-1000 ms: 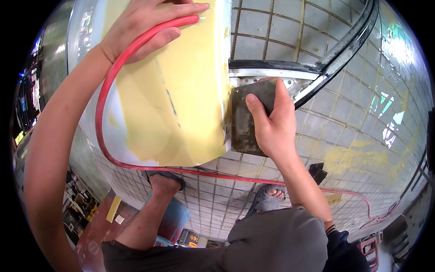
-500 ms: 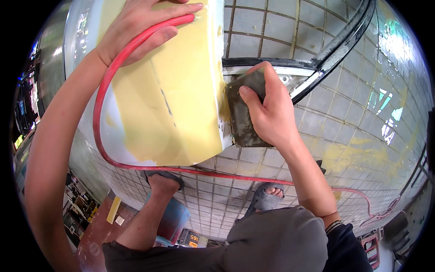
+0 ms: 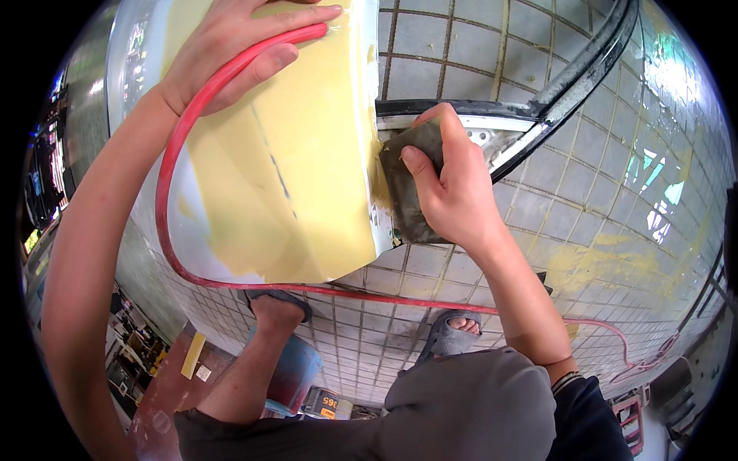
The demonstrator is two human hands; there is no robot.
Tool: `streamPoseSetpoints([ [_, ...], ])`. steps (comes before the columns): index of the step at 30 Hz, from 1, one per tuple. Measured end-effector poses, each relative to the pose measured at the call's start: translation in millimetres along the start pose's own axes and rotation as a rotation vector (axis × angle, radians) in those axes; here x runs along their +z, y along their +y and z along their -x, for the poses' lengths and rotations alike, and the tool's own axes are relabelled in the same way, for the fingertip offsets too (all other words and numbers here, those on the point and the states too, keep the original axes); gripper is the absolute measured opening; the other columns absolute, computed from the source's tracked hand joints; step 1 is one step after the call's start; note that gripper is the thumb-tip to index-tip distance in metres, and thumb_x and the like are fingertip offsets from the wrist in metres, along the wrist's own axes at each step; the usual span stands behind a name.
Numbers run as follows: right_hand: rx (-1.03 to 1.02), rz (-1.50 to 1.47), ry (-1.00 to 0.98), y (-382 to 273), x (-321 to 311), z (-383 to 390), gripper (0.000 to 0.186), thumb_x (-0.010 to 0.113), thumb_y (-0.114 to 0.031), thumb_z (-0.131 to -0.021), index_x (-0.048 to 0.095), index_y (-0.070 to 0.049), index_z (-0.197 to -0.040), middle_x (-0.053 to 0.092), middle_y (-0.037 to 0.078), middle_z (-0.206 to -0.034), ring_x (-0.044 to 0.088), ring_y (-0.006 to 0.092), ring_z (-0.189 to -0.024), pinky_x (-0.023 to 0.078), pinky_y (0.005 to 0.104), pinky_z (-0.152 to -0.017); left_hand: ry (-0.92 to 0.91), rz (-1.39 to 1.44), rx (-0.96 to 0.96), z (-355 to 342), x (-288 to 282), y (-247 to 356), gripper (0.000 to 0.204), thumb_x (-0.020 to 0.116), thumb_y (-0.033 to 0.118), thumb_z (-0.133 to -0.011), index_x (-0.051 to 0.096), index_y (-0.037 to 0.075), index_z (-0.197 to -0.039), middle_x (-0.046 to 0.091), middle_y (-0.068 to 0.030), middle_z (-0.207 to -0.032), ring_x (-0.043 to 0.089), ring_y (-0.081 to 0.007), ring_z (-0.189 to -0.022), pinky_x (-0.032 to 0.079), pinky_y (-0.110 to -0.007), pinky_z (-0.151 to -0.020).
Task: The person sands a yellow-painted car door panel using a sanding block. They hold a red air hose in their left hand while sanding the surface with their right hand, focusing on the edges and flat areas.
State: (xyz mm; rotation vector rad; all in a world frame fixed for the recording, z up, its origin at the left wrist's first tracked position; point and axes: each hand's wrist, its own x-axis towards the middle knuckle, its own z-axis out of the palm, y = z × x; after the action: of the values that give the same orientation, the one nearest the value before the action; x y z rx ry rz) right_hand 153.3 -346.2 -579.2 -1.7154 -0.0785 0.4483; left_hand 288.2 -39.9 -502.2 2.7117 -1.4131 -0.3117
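A curved car body panel [image 3: 315,177], coated in yellow filler with pale white edges, stretches across the upper left. Over its top lies my left hand [image 3: 246,46], fingers wrapped round a red hose [image 3: 173,146] whose end points right across the filler. My right hand [image 3: 457,184] grips a dark grey, rectangular piece of sandpaper [image 3: 407,184], thumb on its face and fingers over its far side. The sandpaper meets the panel's right edge, where yellow residue shows. Whether a block backs the sandpaper is hidden.
A black-trimmed window frame [image 3: 553,107] runs off the panel to the upper right. Grey floor tiles [image 3: 553,177] carry yellow smears. The hose crosses the floor before my sandalled feet [image 3: 450,330]. A blue bucket [image 3: 296,373] stands between my legs.
My right hand and the sandpaper have shifted slightly left and up along the panel's edge. The left hand and hose have barely moved.
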Motion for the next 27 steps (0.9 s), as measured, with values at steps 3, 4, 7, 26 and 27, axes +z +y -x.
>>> streamPoseSetpoints([
  [3,-0.008,0.018,-0.008,-0.1,-1.2,-1.3,0.026,0.058,0.002,-0.097,0.045,-0.002,-0.118,0.063,0.026,-0.072,0.063,0.0502,-0.071,0.048,0.0515,-0.065,0.008,0.003,0.003,-2.4,2.2,-0.8,0.053,0.049,0.036,-0.102,0.069,0.005,-0.140,0.057,-0.0155,-0.136,0.049,-0.0346,-0.129,0.035,-0.045,-0.116],
  [4,0.005,0.023,-0.014,-0.5,-2.8,-1.6,0.026,0.058,0.002,-0.097,0.045,-0.001,-0.119,0.063,0.026,-0.072,0.063,0.0503,-0.071,0.048,0.0515,-0.065,0.014,0.006,0.007,-4.6,3.7,-1.1,0.053,0.049,0.036,-0.102,0.069,0.005,-0.140,0.057,-0.0155,-0.136,0.049,-0.0346,-0.129,0.035,-0.045,-0.116],
  [7,0.051,0.008,-0.047,-6.7,-4.0,-5.1,0.025,0.059,0.001,-0.097,0.046,-0.001,-0.118,0.063,0.026,-0.073,0.063,0.0509,-0.073,0.048,0.0515,-0.066,0.008,0.001,0.007,-5.8,0.1,-1.1,0.053,0.049,0.036,-0.102,0.069,0.005,-0.140,0.057,-0.0155,-0.136,0.049,-0.0346,-0.129,0.035,-0.045,-0.116],
  [26,0.084,-0.193,0.023,1.4,-0.5,-2.3,0.025,0.066,-0.006,-0.095,0.051,-0.001,-0.114,0.066,0.016,-0.088,0.064,0.0288,-0.082,0.051,0.0389,-0.076,0.070,0.012,0.047,-27.9,-14.2,0.3,0.051,0.050,0.039,-0.102,0.072,0.008,-0.136,0.058,-0.0135,-0.136,0.051,-0.0343,-0.127,0.038,-0.046,-0.114],
  [27,0.072,-0.183,0.042,-0.4,-0.3,-1.6,0.025,0.066,-0.006,-0.095,0.051,-0.001,-0.114,0.066,0.016,-0.089,0.064,0.0282,-0.082,0.051,0.0385,-0.076,0.069,0.023,0.045,-27.3,-14.8,0.2,0.050,0.050,0.039,-0.103,0.073,0.008,-0.136,0.058,-0.0132,-0.136,0.052,-0.0342,-0.127,0.038,-0.046,-0.113],
])
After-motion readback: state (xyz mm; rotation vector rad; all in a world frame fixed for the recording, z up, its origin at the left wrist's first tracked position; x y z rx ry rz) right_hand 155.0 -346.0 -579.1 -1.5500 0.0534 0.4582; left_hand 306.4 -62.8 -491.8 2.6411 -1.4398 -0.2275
